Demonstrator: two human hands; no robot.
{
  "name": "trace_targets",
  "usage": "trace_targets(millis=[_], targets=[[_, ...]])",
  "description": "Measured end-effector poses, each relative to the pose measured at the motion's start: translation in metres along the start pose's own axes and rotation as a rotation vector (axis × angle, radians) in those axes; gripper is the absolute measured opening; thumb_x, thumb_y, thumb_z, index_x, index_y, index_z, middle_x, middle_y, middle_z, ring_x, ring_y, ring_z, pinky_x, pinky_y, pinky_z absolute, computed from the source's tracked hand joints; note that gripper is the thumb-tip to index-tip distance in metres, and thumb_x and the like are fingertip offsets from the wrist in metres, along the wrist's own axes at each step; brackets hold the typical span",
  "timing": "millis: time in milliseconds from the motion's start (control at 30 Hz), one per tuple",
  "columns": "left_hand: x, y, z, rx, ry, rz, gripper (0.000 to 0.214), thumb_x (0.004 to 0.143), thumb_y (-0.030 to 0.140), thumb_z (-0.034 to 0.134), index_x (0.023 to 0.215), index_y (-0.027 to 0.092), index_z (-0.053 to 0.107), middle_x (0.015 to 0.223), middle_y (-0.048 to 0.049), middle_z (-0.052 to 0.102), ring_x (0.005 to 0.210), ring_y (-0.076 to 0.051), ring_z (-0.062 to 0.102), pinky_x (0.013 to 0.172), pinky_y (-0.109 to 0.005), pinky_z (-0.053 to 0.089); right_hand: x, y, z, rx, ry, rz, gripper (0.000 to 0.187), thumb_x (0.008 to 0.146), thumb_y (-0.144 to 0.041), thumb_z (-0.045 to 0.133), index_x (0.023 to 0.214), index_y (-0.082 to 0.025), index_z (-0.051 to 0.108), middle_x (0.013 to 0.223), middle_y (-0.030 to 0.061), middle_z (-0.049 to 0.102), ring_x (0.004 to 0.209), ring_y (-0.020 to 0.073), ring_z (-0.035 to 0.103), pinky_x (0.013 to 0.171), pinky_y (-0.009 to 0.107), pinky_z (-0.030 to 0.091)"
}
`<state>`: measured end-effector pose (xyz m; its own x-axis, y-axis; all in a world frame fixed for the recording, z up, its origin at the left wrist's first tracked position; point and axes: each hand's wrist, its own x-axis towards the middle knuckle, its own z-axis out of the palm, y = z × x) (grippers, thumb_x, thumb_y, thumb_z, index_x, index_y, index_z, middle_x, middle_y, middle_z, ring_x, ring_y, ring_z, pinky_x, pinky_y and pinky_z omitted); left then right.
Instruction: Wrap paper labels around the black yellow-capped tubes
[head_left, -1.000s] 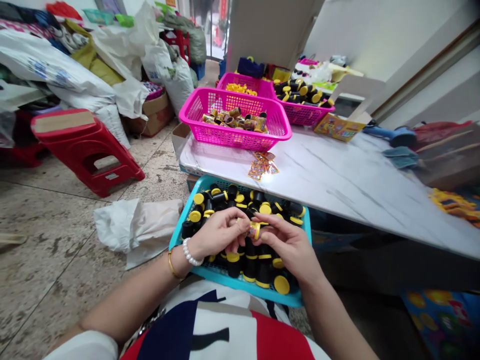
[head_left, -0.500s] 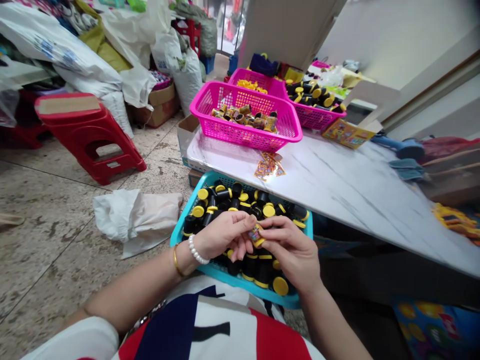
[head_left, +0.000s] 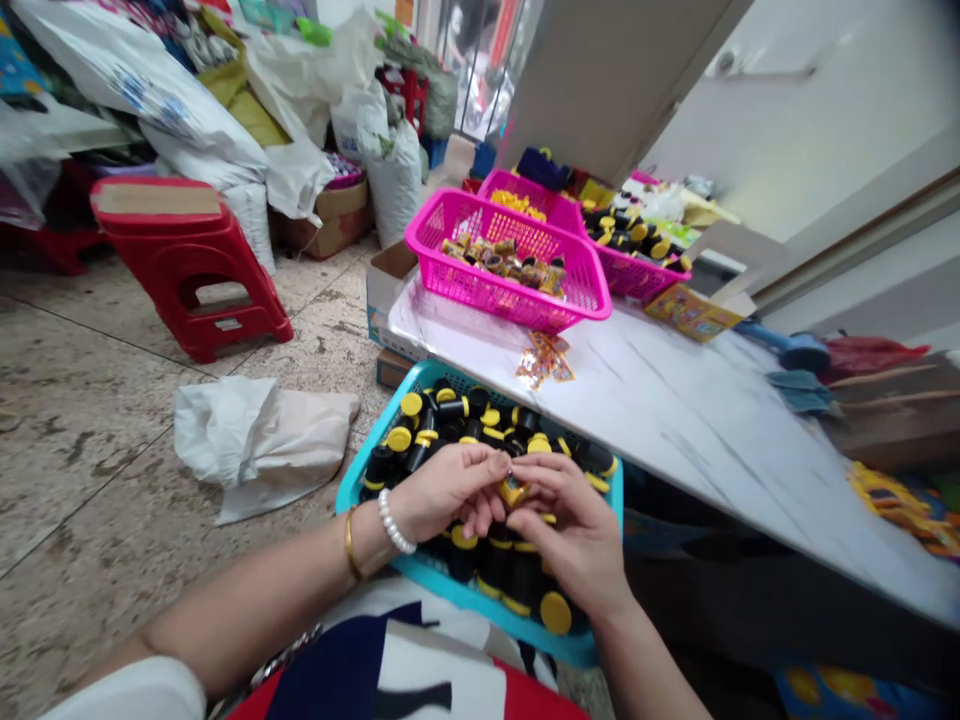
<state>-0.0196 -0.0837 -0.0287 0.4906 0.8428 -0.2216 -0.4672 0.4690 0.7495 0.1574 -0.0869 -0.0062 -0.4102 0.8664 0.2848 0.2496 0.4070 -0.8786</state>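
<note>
Above a turquoise basket (head_left: 360, 470), both hands meet at a small tube with a colourful label (head_left: 513, 490). My left hand (head_left: 454, 485), wearing a white bead bracelet and a gold bangle, pinches the tube between thumb and fingers. From the other side, my right hand (head_left: 570, 525) has its fingers and thumb closed around it. The fingers cover much of the tube. Beneath the hands, the basket is full of black tubes with yellow caps (head_left: 517, 575), lying at various angles. Several printed stickers (head_left: 545, 358) lie on the table edge beyond the basket.
On the white marble-patterned table (head_left: 675, 410) stands a pink basket (head_left: 506, 305) of labelled tubes. Behind it are pink baskets with yellow pieces (head_left: 517, 205) and black tubes (head_left: 630, 235). A red stool (head_left: 195, 260) and a white sack (head_left: 262, 440) are on the floor to the left.
The right hand has shifted slightly around the small tube, and the tube has turned so less of its label shows. My view has tilted and moved a little.
</note>
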Motion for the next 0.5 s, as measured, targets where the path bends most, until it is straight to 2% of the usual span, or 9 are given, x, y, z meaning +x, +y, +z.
trace_targets(millis=[100,167,233,300,367,433,500], targets=[[0.0,0.002,0.002,-0.036,0.019,0.013,0.046,0.082,0.058,0.058,0.095,0.014,0.055,0.057,-0.0005,0.063,0.036,-0.008,0.053,0.033,-0.014,0.038,0.024,-0.006,-0.008,-0.139,-0.055,-0.024,0.021,0.081,-0.02,0.066,0.102,-0.023,0.066,0.105,0.0077,0.063,0.083,0.0172,0.066,0.063,0.026,0.058],[-0.001,0.002,0.004,-0.058,0.052,0.015,0.048,0.084,0.057,0.056,0.107,0.015,0.052,0.064,-0.0029,0.066,0.039,-0.009,0.055,0.034,-0.015,0.039,0.06,-0.013,-0.018,-0.282,-0.011,-0.065,0.015,0.083,-0.024,0.063,0.097,-0.02,0.067,0.091,0.006,0.068,0.072,0.0153,0.065,0.06,0.025,0.056],[-0.002,0.001,0.004,-0.043,0.079,0.018,0.049,0.084,0.054,0.057,0.115,0.016,0.049,0.066,-0.0032,0.066,0.041,-0.01,0.056,0.035,-0.016,0.039,0.109,-0.023,-0.034,-0.354,0.126,-0.099,0.02,0.084,-0.031,0.063,0.099,-0.018,0.068,0.079,0.0041,0.069,0.062,0.0141,0.064,0.058,0.025,0.055],[-0.004,0.0,0.004,0.0,0.072,0.009,0.048,0.084,0.05,0.06,0.116,0.016,0.051,0.067,-0.0031,0.065,0.041,-0.009,0.056,0.035,-0.016,0.038,0.159,-0.032,-0.057,-0.36,0.292,-0.165,0.029,0.085,-0.037,0.061,0.105,-0.017,0.067,0.088,0.0054,0.072,0.069,0.0158,0.067,0.063,0.028,0.055],[-0.008,-0.001,0.003,0.052,0.046,-0.011,0.045,0.082,0.047,0.064,0.112,0.015,0.055,0.069,-0.0033,0.065,0.042,-0.009,0.055,0.036,-0.016,0.037,0.192,-0.035,-0.083,-0.439,0.374,-0.212,0.036,0.082,-0.036,0.065,0.113,-0.019,0.065,0.106,0.0067,0.071,0.082,0.0173,0.068,0.073,0.03,0.054],[-0.013,-0.001,0.001,0.107,0.05,-0.026,0.04,0.082,0.045,0.065,0.107,0.014,0.058,0.07,-0.0031,0.063,0.044,-0.008,0.055,0.036,-0.015,0.037,0.196,-0.03,-0.102,-0.495,0.358,-0.199,0.037,0.084,-0.037,0.062,0.115,-0.018,0.065,0.102,0.0059,0.072,0.08,0.0162,0.067,0.072,0.029,0.052],[-0.019,-0.001,-0.003,0.165,0.091,-0.031,0.037,0.082,0.045,0.065,0.102,0.014,0.061,0.07,-0.0025,0.062,0.045,-0.007,0.054,0.037,-0.015,0.037,0.171,-0.021,-0.11,-0.593,0.3,-0.145,0.03,0.087,-0.039,0.057,0.101,-0.017,0.071,0.084,0.0036,0.073,0.07,0.0148,0.065,0.066,0.027,0.048]])
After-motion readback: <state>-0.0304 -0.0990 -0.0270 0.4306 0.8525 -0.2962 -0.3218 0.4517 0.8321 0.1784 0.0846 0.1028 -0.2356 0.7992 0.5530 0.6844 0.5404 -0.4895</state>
